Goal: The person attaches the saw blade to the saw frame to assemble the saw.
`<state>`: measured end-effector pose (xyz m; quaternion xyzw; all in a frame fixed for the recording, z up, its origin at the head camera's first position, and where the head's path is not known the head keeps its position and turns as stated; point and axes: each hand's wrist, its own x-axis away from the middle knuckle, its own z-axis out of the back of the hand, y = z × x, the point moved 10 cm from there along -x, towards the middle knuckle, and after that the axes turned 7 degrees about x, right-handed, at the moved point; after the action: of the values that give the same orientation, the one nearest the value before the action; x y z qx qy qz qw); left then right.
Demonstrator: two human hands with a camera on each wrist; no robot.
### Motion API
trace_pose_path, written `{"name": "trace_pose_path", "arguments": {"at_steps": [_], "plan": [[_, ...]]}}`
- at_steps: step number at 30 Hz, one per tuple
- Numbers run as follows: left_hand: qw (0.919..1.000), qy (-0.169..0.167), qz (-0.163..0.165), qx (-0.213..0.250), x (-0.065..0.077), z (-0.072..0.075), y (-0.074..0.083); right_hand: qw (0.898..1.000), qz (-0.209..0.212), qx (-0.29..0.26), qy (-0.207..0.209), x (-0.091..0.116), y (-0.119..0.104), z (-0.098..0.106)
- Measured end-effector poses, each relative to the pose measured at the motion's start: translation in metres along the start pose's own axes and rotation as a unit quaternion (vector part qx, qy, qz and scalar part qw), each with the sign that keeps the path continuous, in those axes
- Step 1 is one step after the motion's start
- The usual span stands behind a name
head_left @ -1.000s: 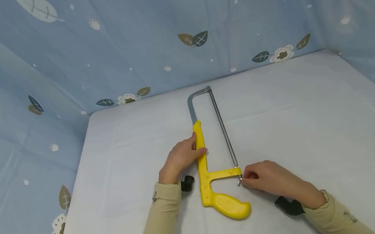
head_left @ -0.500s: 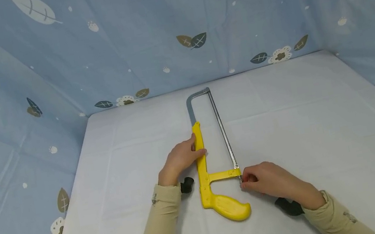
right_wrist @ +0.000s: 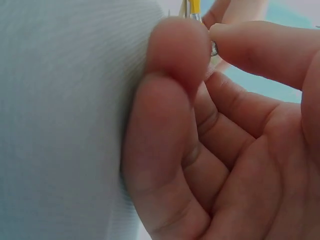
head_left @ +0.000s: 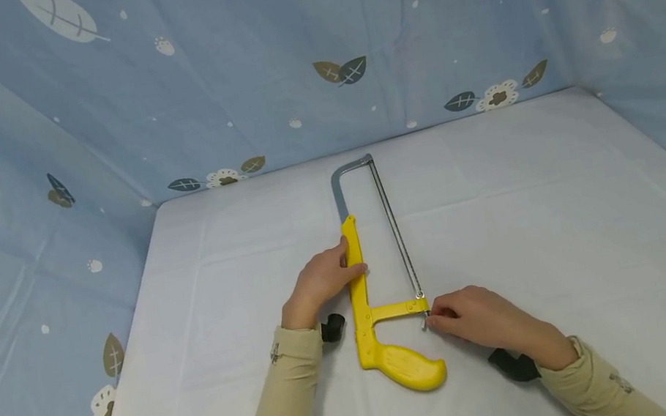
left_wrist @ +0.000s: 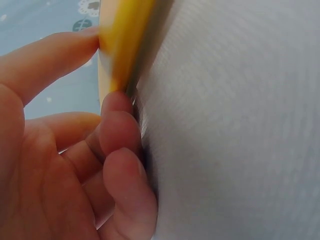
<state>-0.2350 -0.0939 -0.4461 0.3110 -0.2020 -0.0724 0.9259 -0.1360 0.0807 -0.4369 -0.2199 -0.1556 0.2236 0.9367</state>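
A hacksaw with a yellow frame and handle lies flat on the white-covered table, its grey front bow pointing away and its blade on the right side. My left hand grips the yellow frame bar, thumb on one side and fingers on the other; in the left wrist view the fingertips curl at the bar's edge, close to the cloth. At the lower end of the blade, my right hand pinches the small metal wing nut between thumb and fingers. Those fingers mostly hide the nut in the right wrist view.
The table is covered with a white cloth. Blue curtains with leaf and flower prints hang behind it and at both sides. A black wrist device shows under the right wrist, another by the left.
The right fingers shift slightly at the wing nut, and the nut's wing shows at a different angle than half a second ago. The left hand and the hacksaw stay in place.
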Motion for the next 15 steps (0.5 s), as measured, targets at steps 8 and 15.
{"name": "trace_pose_path", "arguments": {"at_steps": [8,15], "plan": [[1.0,0.0,-0.002,-0.001,0.0013,0.0009,0.0016,0.999,-0.024,-0.034,-0.006,-0.001,0.0077,-0.0012],[1.0,0.002,-0.005,-0.004,0.0026,0.001,0.003,0.999,-0.034,-0.042,-0.004,-0.0007,0.0096,-0.0014]]}}
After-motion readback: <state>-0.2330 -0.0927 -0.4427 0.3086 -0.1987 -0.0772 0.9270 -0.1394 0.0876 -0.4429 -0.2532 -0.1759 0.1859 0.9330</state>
